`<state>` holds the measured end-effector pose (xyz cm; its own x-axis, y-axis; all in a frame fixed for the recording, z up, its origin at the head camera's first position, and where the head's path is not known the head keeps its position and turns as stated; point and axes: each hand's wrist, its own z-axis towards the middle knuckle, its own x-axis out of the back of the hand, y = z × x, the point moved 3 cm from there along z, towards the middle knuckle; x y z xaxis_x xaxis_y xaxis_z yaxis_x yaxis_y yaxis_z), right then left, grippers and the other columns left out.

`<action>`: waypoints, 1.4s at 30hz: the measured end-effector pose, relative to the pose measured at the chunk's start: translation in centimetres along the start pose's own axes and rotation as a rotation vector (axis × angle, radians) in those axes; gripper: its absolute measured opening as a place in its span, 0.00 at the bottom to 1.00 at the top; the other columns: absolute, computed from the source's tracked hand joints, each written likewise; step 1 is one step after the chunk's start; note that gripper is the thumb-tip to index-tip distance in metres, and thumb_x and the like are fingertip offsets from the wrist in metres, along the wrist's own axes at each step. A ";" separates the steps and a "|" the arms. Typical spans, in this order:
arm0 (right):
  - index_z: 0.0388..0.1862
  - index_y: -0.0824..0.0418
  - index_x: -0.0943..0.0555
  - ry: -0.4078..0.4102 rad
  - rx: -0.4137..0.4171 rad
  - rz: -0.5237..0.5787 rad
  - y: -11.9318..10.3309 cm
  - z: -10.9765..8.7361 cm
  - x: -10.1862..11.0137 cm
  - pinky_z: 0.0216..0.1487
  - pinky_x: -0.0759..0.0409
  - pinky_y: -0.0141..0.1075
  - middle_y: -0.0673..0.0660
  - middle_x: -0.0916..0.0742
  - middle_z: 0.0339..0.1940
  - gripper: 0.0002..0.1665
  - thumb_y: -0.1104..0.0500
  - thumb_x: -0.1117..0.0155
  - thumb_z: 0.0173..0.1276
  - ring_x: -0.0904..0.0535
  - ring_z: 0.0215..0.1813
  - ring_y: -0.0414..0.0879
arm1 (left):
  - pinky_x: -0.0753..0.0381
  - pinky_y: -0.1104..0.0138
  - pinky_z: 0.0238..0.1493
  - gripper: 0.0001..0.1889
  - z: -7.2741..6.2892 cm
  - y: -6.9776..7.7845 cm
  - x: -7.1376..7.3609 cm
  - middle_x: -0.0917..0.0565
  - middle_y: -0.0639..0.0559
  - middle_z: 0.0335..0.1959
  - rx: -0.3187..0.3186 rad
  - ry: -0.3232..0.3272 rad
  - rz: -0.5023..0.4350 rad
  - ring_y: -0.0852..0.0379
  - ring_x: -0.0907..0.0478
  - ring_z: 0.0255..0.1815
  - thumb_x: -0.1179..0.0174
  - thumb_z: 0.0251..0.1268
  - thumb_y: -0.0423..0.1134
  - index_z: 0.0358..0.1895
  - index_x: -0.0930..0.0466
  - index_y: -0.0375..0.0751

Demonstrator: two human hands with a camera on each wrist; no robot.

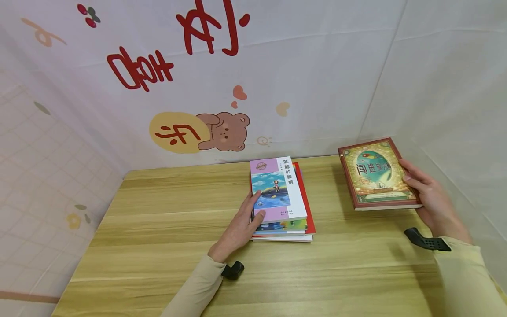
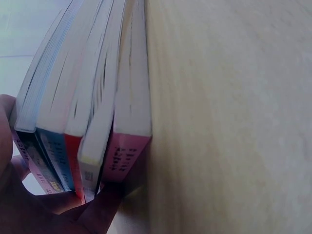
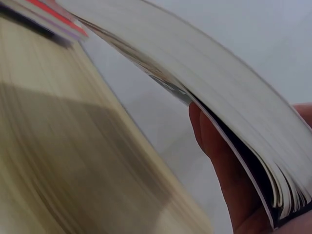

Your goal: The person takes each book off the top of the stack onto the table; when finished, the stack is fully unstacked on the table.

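A stack of several books (image 1: pixel 277 193) lies on the wooden table, topped by a pink-and-white paperback with a lake picture. My left hand (image 1: pixel 239 224) holds the stack at its left side, thumb on the top cover. In the left wrist view, its fingers wrap the spines of the stacked books (image 2: pixel 92 97). To the right, my right hand (image 1: pixel 433 200) grips a thick dark-red-bordered book (image 1: pixel 372 176) by its right edge, thumb on the cover. The right wrist view shows this book (image 3: pixel 195 63) raised off the table, with fingers (image 3: pixel 207 136) beneath it.
The wooden table (image 1: pixel 166 246) meets a white cloth backdrop (image 1: pixel 317 66) with red characters and a cartoon bear along its far edge. Another light cloth wall (image 1: pixel 459 163) stands close to the right hand. A patterned curtain (image 1: pixel 43 211) hangs at the left.
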<state>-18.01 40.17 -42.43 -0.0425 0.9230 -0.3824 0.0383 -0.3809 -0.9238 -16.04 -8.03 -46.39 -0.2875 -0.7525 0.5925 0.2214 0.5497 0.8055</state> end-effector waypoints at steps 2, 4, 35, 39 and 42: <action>0.84 0.45 0.39 0.001 -0.002 0.002 0.1 0.1 0.5 0.46 0.15 0.31 0.46 0.48 0.84 0.33 0.62 0.52 0.85 0.18 0.56 0.33 | 0.44 0.41 0.77 0.35 0.0 0.0 0.0 0.55 0.39 0.85 -0.006 -0.001 0.004 0.39 0.53 0.84 0.51 0.83 0.53 0.85 0.52 0.54; 0.84 0.45 0.39 0.000 -0.006 0.012 0.1 0.1 1.0 0.46 0.15 0.31 0.46 0.47 0.84 0.33 0.62 0.52 0.85 0.17 0.56 0.34 | 0.44 0.41 0.77 0.35 0.0 0.0 0.0 0.55 0.39 0.85 -0.009 -0.001 0.003 0.40 0.53 0.84 0.51 0.84 0.53 0.85 0.52 0.54; 0.86 0.55 0.47 0.059 -0.108 -1.054 1.0 2.4 5.8 0.39 0.21 0.35 0.73 0.45 0.83 0.37 0.45 0.57 0.86 0.23 0.52 0.34 | 0.44 0.39 0.76 0.35 -0.1 -0.1 -0.1 0.55 0.41 0.86 -0.002 0.004 -0.003 0.39 0.52 0.84 0.52 0.83 0.56 0.85 0.52 0.57; 0.83 0.65 0.42 0.091 -0.076 -1.236 0.8 2.8 5.5 0.42 0.29 0.49 0.84 0.38 0.75 0.34 0.49 0.57 0.86 0.24 0.56 0.71 | 0.44 0.39 0.76 0.35 -0.1 -0.1 -0.1 0.55 0.41 0.86 -0.003 0.001 -0.009 0.39 0.53 0.84 0.52 0.83 0.55 0.85 0.52 0.56; 0.80 0.68 0.38 0.115 -0.041 -1.326 0.8 3.0 5.4 0.45 0.33 0.50 0.87 0.36 0.71 0.32 0.52 0.55 0.86 0.33 0.65 0.78 | 0.44 0.39 0.76 0.35 -0.1 -0.1 -0.1 0.55 0.41 0.86 -0.001 0.003 -0.009 0.39 0.53 0.84 0.52 0.83 0.56 0.85 0.52 0.57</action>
<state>-21.23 44.72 -45.28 0.0134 0.5921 0.8057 0.0639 0.8037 -0.5917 -15.98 -8.07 -46.52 -0.2869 -0.7584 0.5853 0.2202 0.5424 0.8108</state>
